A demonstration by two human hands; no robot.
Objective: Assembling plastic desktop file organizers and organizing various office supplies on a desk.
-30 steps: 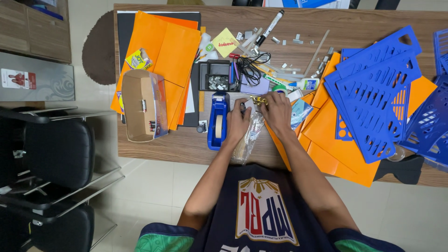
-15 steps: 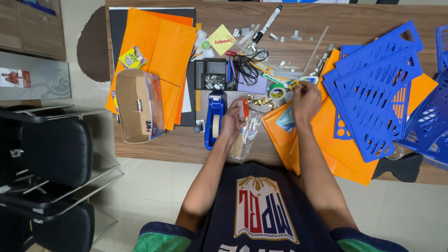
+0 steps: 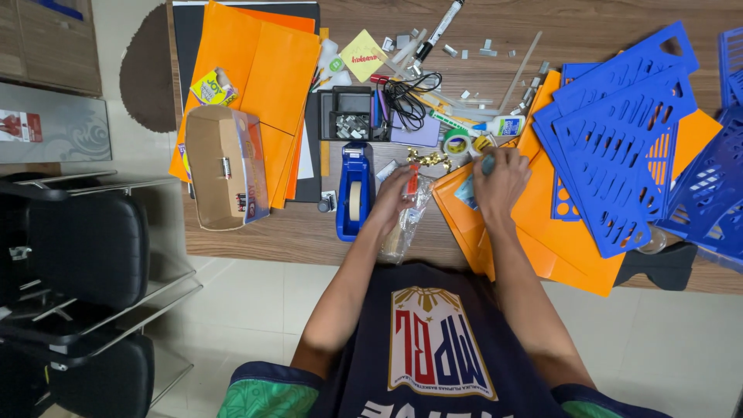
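At the tabletop's point(image 3: 255, 236) near edge, the left hand point(image 3: 392, 200) pins a clear plastic bag point(image 3: 408, 220) with a closed grip. The right hand point(image 3: 501, 179), on the orange folder point(image 3: 557, 232), curls around a small bluish item. Beyond lie gold fasteners point(image 3: 428, 159) and a tape roll point(image 3: 457, 142). Best keep the bag steady.

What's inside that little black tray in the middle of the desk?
The black tray holds small silvery metal bits, perhaps clips, in one compartment. Its other compartments look dark; their contents cannot be told.

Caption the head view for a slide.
Seated at a cluttered wooden desk, left hand on a clear plastic bag, right hand over orange folders.
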